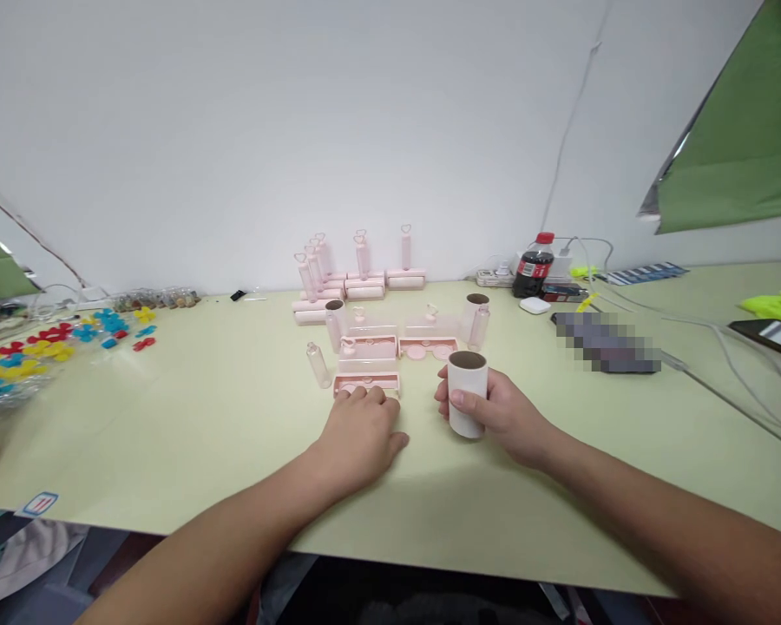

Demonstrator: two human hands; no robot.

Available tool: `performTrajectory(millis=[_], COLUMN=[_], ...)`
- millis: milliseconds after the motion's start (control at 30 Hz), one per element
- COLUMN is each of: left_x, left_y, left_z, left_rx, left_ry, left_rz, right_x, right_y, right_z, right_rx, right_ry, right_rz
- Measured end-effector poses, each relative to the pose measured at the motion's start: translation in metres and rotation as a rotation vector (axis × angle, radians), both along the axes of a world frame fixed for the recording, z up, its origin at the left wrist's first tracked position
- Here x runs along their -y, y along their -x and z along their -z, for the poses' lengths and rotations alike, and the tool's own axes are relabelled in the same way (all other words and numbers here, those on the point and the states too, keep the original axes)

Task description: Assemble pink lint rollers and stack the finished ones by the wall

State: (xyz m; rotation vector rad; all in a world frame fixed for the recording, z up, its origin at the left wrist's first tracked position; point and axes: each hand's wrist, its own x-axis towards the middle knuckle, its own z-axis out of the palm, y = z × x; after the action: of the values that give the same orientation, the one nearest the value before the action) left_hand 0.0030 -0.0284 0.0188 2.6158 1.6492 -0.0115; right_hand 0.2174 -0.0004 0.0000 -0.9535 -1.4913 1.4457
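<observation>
My right hand [488,408] is wrapped round a white paper roll [467,399] with a brown core, held upright at the centre right. My left hand [363,434] reaches to an open pink case [366,382], its fingertips at the near edge and the thumb apart. Beyond it lie two more open pink cases [428,349]. A clear pink bottle [318,365] stands slightly tilted to the left of the cases. Two further rolls [335,326] stand behind, one at each side, the right one [477,304] partly behind another clear bottle [480,328].
Closed pink cases [405,278] with bottles stand near the wall. Colourful plastic flower pieces [52,334] lie at the left. At the right are a cola bottle [534,267], a white box [534,305], a blurred dark object [605,345] and cables.
</observation>
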Motion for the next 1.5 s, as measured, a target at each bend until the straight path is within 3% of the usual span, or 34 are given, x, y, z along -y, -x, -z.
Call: performTrajectory(millis=[300,533,767,900,1000,1200,1333,1400,1500], left_x=[-0.003,-0.006,-0.009,-0.013,-0.014,-0.015,-0.014,-0.012,-0.011], left_y=[0.004,0.004,0.003,-0.001,-0.006,-0.006,-0.006,-0.008,-0.012], left_z=[0.003,-0.002,-0.004,0.007,0.014,0.017,0.019,0.020,0.019], left_rx=[0.095,0.294,0.534,0.643,0.644,0.471,0.456,0.433,0.381], left_ry=[-0.012,0.125,0.043,0.104,0.180,0.140,0.144,0.147,0.124], left_rz=[0.054,-0.058,-0.054,-0.067,-0.026,-0.051,-0.052,-0.038,-0.031], right_x=[-0.001,0.001,0.004,0.005,0.005,0.000,-0.008,-0.011,-0.009], right_y=[0.001,0.000,0.004,0.010,0.015,0.011,-0.001,-0.004,-0.004], right_z=[0.003,0.002,0.005,0.008,0.010,0.008,-0.004,-0.009,-0.012], right_rx=[0.163,0.197,0.020,-0.282,-0.361,-0.280,-0.085,-0.005,-0.042], right_ry=[-0.126,-0.134,0.159,0.279,0.301,0.239,0.145,0.191,0.373], right_rz=[-0.065,-0.077,-0.206,-0.173,-0.159,-0.043,0.198,0.262,0.214])
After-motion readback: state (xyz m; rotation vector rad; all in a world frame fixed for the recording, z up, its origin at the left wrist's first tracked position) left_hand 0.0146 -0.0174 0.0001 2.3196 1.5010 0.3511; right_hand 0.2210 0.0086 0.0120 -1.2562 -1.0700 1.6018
